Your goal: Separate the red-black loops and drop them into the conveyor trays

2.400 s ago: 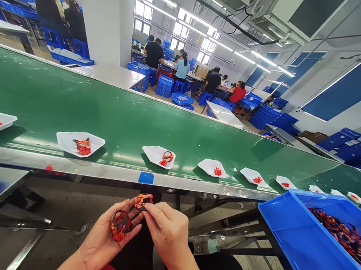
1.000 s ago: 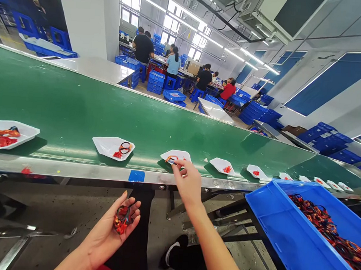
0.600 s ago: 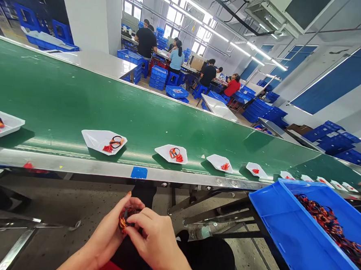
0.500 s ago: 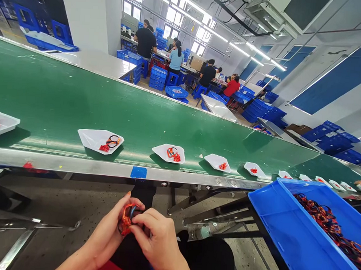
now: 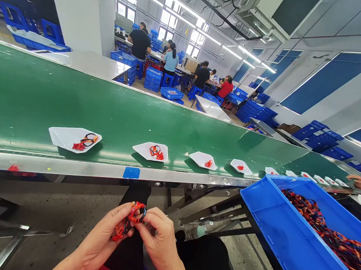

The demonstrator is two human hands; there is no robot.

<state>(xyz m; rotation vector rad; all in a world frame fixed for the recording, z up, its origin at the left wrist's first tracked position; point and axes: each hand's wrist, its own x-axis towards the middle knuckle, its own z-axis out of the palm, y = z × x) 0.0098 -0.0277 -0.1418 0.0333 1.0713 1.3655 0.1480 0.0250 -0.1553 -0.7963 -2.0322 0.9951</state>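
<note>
A red-and-black cord loop is gripped between the closed fingers of the left hand and right hand. A blue crate of cords stands right of the hands; white trays lie ahead on a green conveyor belt.

Head-worn, forward and down (wide-angle), near left hand, right hand

Red-orange cord bundle pinched between left hand and right hand, held above black trousers. Green conveyor belt seen ahead; white plates set along it, red and dark pieces laid on them. Blue plastic crate placed at right, tangled cords heaped inside. Co-worker's hand seen at far right, beyond crate.
</note>
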